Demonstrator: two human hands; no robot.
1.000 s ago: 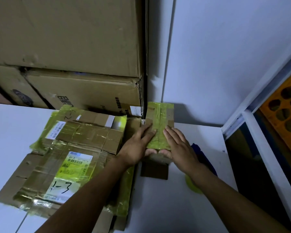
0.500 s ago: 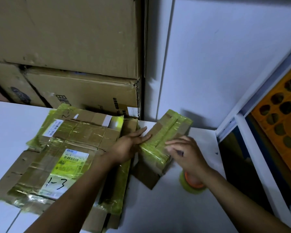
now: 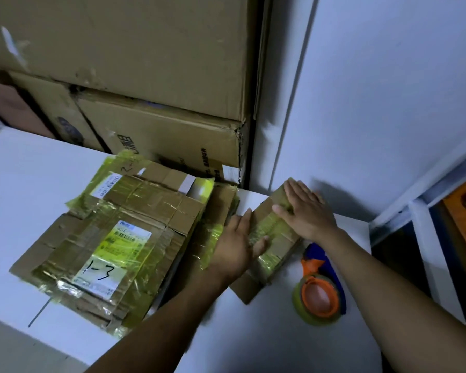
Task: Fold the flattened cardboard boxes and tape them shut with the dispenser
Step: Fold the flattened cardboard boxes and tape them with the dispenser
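The small cardboard box [image 3: 273,230] is lying at an angle on the white table [image 3: 253,332], toward its far right corner, and is wrapped in yellowish-green tape. The right hand [image 3: 306,211] is pressing flat on the far part of the box's top face. Its fingers [image 3: 297,191] are straight, slightly spread and pointing far-left, gripping nothing. The left hand [image 3: 236,247] is lying against the box's left side with its fingers straight and together along that edge. Its thumb [image 3: 261,244] is resting across the taped top, pressing rather than closing round anything. The box is sitting between the two hands, under the right palm and just beside the left palm.

The tape dispenser [image 3: 320,292], orange and blue with a roll of yellowish tape, is resting on the table just near-right of the box, below the right forearm. Neither hand is touching it.

To the left, a stack of flattened boxes [image 3: 145,205] is lying on the table. The top one is carrying a printed shipping label [image 3: 124,238] with a barcode, its print too small to read. Below that, "1-3" [image 3: 100,273] is showing in black handwriting. A second white label [image 3: 106,184] farther back is unreadable, and a handwritten mark beside it seems to begin "2-". The large cartons [image 3: 159,135] behind are showing printed Chinese characters, too blurred to read.
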